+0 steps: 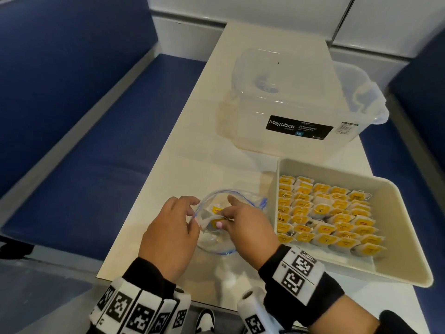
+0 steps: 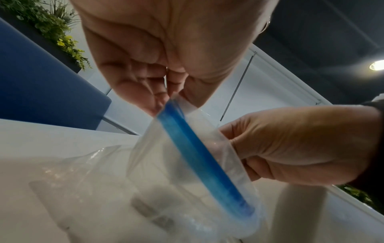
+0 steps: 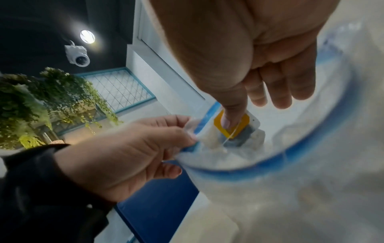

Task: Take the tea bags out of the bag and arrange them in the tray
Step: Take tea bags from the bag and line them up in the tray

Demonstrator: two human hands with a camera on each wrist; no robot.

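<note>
A clear zip bag point(image 1: 218, 239) with a blue rim lies open on the white table point(image 1: 192, 153), left of the tray. My left hand point(image 1: 196, 212) pinches the bag's left rim and holds the mouth open; the left wrist view shows the pinch point(image 2: 170, 98) on the blue zip strip point(image 2: 197, 156). My right hand point(image 1: 225, 214) reaches into the mouth and pinches a tea bag point(image 3: 247, 138), thumb on its yellow tag point(image 3: 218, 120). The cream tray point(image 1: 397, 213) holds several yellow-tagged tea bags point(image 1: 325, 213) in overlapping rows.
A clear Megabox storage box point(image 1: 301, 112) stands at the back of the table, behind the tray. Blue bench seats point(image 1: 84, 165) flank the narrow table. The tray's right part and front strip are bare. The table's front edge point(image 1: 144, 288) lies just under my wrists.
</note>
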